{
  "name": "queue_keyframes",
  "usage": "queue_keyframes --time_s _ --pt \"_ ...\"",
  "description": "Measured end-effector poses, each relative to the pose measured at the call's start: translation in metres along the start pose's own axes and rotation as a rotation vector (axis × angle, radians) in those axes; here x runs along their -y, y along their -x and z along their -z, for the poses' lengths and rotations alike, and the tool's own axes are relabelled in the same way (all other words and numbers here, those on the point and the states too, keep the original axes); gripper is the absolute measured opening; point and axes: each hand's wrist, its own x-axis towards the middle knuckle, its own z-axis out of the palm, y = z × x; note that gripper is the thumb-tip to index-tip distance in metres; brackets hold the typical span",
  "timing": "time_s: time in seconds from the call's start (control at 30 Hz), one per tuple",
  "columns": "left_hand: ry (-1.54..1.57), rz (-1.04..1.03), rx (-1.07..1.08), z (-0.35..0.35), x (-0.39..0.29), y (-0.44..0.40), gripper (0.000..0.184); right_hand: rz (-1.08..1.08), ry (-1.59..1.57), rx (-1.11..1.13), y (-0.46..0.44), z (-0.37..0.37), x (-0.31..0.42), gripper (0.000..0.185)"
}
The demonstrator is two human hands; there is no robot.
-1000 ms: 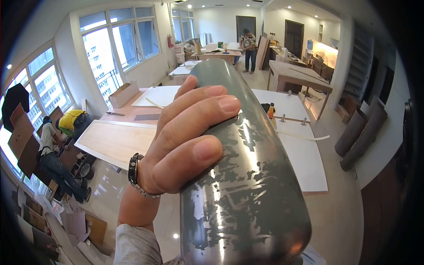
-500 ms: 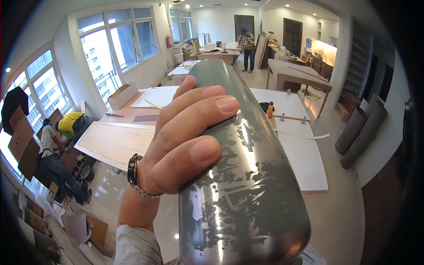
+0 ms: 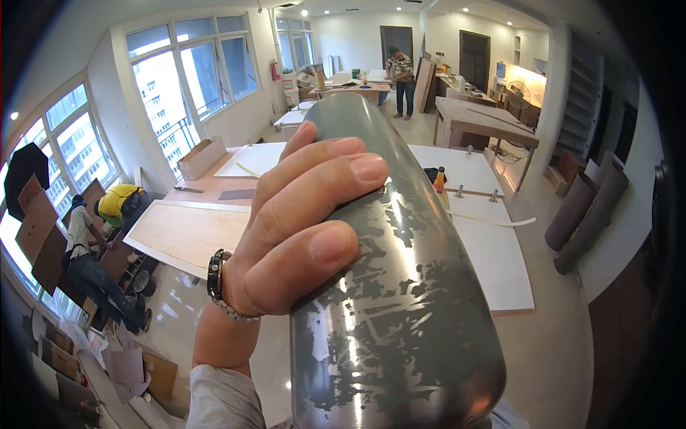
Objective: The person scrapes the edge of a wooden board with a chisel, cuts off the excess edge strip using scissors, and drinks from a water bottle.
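A large metal bottle [image 3: 400, 307] fills the middle of the head view, very near the camera. Its dark green-grey paint is worn away in patches, and bare shiny metal shows through. My left hand [image 3: 307, 207] comes in from the lower left, with a watch [image 3: 216, 279] on the wrist, and wraps its fingers round the bottle's left side. The bottle slants away from me, its rounded far end [image 3: 344, 107] raised; its near end runs out of the frame at the bottom. My right hand does not show.
Behind the bottle stands a worktable with white panels [image 3: 493, 257], a framed wooden panel [image 3: 193, 232] and a small orange-labelled bottle [image 3: 439, 179]. Two people bend at the left by the windows. Another person [image 3: 401, 79] stands at the back. Rolled sheets [image 3: 589, 214] lean at the right.
My left hand keeps the same grip on the bottle, which stays nearly in place. The room behind has shifted very slightly in view. The people at the left have moved a little.
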Motion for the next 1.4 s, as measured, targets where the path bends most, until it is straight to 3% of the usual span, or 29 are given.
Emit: queue_keyframes --time_s 0.1,0.3,1.0,1.4 --pt "0.000 -0.007 -0.004 0.000 0.000 -0.002 0.071 -0.004 0.002 0.092 -0.005 0.000 0.002 0.037" --pt "-0.013 -0.027 0.004 0.002 0.000 -0.006 0.072 0.051 -0.090 0.064 -0.003 -0.003 0.003 0.034" --pt "-0.017 -0.025 0.003 0.006 -0.007 -0.008 0.071 -0.042 0.046 0.097 0.002 0.005 0.010 0.036" --pt "-0.063 -0.051 -0.002 0.032 -0.014 -0.009 0.069 0.044 0.168 0.193 -0.004 -0.011 0.022 0.033"
